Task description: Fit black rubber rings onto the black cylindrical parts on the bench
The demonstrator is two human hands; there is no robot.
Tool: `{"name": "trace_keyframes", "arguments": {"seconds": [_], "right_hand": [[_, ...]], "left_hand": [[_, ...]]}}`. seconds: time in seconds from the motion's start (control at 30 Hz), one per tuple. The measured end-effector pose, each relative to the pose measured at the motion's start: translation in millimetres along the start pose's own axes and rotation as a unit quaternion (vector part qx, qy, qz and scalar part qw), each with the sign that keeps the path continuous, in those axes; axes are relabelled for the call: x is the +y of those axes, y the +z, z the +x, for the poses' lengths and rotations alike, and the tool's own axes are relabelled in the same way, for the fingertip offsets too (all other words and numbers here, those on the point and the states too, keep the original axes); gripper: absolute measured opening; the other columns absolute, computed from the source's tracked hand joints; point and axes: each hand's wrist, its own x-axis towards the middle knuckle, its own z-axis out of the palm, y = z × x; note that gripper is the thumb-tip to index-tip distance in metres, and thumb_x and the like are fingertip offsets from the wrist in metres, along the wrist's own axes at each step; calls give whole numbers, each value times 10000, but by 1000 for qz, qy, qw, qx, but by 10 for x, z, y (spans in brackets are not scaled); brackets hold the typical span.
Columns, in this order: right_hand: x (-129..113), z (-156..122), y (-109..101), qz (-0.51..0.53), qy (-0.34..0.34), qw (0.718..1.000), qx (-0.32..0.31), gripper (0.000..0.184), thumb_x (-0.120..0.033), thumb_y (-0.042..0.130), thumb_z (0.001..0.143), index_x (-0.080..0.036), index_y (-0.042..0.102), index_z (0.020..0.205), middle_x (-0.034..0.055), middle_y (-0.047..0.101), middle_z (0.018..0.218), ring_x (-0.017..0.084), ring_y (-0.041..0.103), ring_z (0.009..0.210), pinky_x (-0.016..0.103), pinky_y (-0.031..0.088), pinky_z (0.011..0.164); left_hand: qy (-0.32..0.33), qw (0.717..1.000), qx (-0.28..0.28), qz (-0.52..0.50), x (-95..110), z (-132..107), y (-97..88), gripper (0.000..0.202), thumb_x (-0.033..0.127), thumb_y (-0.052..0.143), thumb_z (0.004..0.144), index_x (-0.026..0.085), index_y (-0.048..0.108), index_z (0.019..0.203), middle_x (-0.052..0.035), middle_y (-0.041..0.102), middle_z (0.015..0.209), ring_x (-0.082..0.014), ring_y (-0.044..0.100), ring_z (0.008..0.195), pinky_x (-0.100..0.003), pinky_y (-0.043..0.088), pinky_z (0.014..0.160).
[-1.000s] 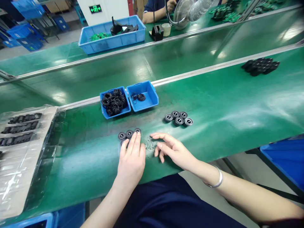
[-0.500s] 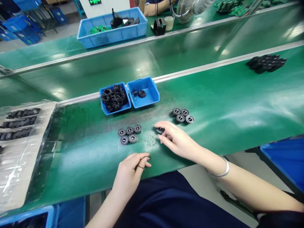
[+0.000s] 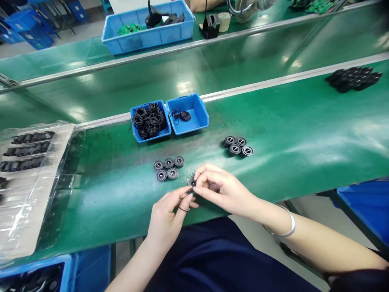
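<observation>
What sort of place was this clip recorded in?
Probably a factory assembly line: a long green workbench, a blue plastic parts bin, and small black rubber rings heaped in a blue box.

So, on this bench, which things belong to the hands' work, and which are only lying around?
In the work:
left hand with black O-ring
right hand pinching a black round part
two groups of round parts
blue box of O-rings

Lying about:
plastic sheet of black parts
black pile at far right
blue crate on far belt
</observation>
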Motion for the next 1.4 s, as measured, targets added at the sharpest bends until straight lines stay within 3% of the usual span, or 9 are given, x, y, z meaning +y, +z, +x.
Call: {"name": "trace_keyframes", "arguments": {"seconds": [0.1, 0.2, 0.43, 0.57, 0.77, 1.0, 1.27, 1.4], "right_hand": [[67, 73, -31, 3, 38, 999, 11, 186, -274, 628, 941, -162, 627, 793, 52, 560, 962, 116, 546, 766, 231, 463, 638], [119, 117, -36, -11, 71, 997, 4, 193, -267, 637, 918, -160, 614, 758, 53, 569, 957, 126, 555, 758, 252, 461, 642], [166, 133, 1, -19, 76, 997, 11, 173, -219, 620, 894, -164, 584, 734, 61, 571, 966, 162, 592, 864, 266, 474, 676], [167, 123, -2, -8, 75, 997, 14, 176, -209, 619, 889, -161, 575, 726, 57, 575, 968, 133, 586, 786, 260, 489, 668], [144, 104, 16, 38, 126, 991, -4, 181, -253, 607, 907, -163, 547, 761, 55, 626, 949, 79, 560, 589, 214, 460, 501], [204, 130, 25, 179, 213, 959, -57, 197, -340, 585, 939, -177, 535, 1039, -24, 603, 674, 116, 606, 491, 201, 473, 405], [122, 383, -67, 212, 306, 918, -137, 135, -244, 656, 870, -134, 599, 923, -32, 606, 651, 67, 565, 407, 131, 420, 322], [150, 416, -90, 256, 331, 899, -133, 141, -236, 670, 859, -110, 636, 912, -20, 628, 611, 74, 585, 408, 134, 457, 350]], "left_hand": [[54, 993, 64, 77, -100, -33, -44, 268, 174, 565, 985, 211, 597, 1248, -6, 757, 968, -113, 732, 872, -230, 569, 849], [141, 970, 98, 174, -188, -48, -87, 223, 106, 589, 953, 180, 635, 1159, -53, 746, 1020, -144, 710, 948, -268, 547, 894], [274, 933, 50, 228, -291, -112, -8, 304, 3, 621, 885, 102, 634, 1172, -159, 707, 1188, -255, 637, 1189, -402, 525, 970], [312, 915, 6, 256, -329, -138, 45, 311, 10, 567, 910, 65, 620, 1212, -202, 658, 1294, -305, 541, 1325, -459, 496, 1031], [339, 894, -36, 290, -324, -107, 48, 289, 19, 504, 946, 30, 631, 1205, -217, 597, 1385, -302, 480, 1386, -442, 451, 1084], [347, 888, -56, 296, -321, -79, -20, 275, 24, 470, 963, 53, 653, 1166, -180, 625, 1364, -274, 504, 1369, -404, 456, 1024], [360, 868, -83, 331, -289, -20, -94, 309, 56, 416, 985, 78, 662, 1171, -157, 617, 1381, -258, 538, 1334, -384, 431, 1037], [359, 870, -75, 331, -283, -27, -91, 309, 58, 411, 987, 85, 669, 1155, -151, 623, 1375, -252, 547, 1326, -371, 431, 1034]]}}
